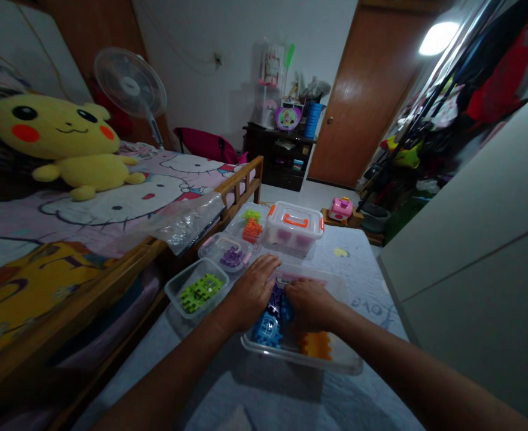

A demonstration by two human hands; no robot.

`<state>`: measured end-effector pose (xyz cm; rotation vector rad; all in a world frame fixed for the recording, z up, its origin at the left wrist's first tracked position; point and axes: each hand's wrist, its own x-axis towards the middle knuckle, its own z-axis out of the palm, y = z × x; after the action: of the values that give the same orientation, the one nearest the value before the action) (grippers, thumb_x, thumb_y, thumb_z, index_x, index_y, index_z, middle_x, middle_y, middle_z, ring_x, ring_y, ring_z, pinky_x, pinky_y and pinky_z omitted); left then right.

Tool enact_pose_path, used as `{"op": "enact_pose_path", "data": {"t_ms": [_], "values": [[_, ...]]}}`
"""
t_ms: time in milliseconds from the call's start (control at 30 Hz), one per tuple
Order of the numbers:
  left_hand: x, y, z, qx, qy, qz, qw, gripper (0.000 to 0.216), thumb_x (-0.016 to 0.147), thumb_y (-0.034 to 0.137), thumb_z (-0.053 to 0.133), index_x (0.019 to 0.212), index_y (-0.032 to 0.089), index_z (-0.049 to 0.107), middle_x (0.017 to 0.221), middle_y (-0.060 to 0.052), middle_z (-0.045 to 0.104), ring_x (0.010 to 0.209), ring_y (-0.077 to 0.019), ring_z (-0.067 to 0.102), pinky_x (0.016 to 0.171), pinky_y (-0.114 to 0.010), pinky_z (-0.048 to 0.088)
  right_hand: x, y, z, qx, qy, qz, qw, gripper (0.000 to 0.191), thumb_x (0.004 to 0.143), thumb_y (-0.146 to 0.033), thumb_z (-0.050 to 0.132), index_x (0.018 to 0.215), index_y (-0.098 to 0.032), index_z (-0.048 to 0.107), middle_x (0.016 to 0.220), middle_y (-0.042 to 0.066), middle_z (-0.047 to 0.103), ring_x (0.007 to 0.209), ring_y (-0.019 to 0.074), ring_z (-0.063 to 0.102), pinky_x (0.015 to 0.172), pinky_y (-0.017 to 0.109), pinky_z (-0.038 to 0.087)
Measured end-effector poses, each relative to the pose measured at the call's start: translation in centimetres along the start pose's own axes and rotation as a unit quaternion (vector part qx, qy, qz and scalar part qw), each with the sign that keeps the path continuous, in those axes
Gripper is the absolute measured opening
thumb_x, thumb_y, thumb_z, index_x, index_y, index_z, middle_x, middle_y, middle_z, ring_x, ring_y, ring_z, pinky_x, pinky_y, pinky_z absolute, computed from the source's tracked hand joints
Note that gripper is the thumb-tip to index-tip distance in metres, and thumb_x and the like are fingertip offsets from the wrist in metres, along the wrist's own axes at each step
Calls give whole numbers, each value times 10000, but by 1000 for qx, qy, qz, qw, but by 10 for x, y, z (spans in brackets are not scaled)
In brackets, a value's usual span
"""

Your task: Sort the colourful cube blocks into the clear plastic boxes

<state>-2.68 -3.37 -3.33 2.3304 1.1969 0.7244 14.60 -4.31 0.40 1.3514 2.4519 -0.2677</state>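
Note:
A large clear plastic bin holds blue interlocking blocks, purple blocks and orange-yellow blocks. My left hand lies along the bin's left side, fingers stretched out, beside the purple blocks. Curled fingers of my right hand reach down into the bin and close on a blue block, partly hidden under the hand. To the left, a small clear tub contains green blocks. Behind it, purple pieces rest with a clear lid.
A lidded clear box with orange handles stands behind the bin, next to orange blocks. A wooden bed rail runs along the left, with a plastic bag over it. White cabinets flank the right side.

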Motion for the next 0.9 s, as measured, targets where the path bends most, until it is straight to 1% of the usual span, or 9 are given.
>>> {"op": "enact_pose_path", "data": {"t_ms": [133,300,433,600,733,900], "values": [[0,-1,1,4,0,3,1000,475,936,185,357,1398,145,464,1502,-109,439,1424,-212,337,1203,-456,270,-1,-2,3,11,2,13,1000,421,647,-319,715,998,-91,680,1016,210,733,948,364,686,827,457,544],[-1,-3,3,-4,13,6,1000,472,943,191,352,1399,163,465,1498,-100,447,1420,-212,344,1199,-468,273,-2,1,14,32,13,11,999,434,660,-332,704,1023,-97,673,1036,210,729,966,358,686,846,456,538],[-1,-3,4,6,12,10,1000,472,940,193,355,1398,157,464,1500,-103,444,1424,-210,337,1200,-466,267,-2,0,17,18,0,33,999,493,631,-331,716,1054,-81,666,1062,234,718,984,379,679,868,496,523],[0,-1,1,34,-13,7,999,482,940,189,336,1401,112,457,1504,-130,433,1429,-215,326,1201,-454,265,-3,-7,17,2,0,47,999,501,656,-335,706,1074,-61,663,1072,255,711,1016,413,655,892,575,485],[0,1,-1,49,-18,9,999,489,936,183,343,1409,111,446,1512,-132,420,1437,-225,311,1202,-464,259,-3,-5,20,7,19,45,999,475,688,-323,699,1090,-74,655,1075,235,718,1017,392,661,891,534,498],[0,3,-3,42,-24,8,999,490,938,186,341,1415,126,434,1518,-123,414,1439,-221,307,1202,-466,260,-5,5,16,27,18,10,999,473,650,-363,766,1040,-113,668,1054,187,734,968,344,688,858,418,531]]}}
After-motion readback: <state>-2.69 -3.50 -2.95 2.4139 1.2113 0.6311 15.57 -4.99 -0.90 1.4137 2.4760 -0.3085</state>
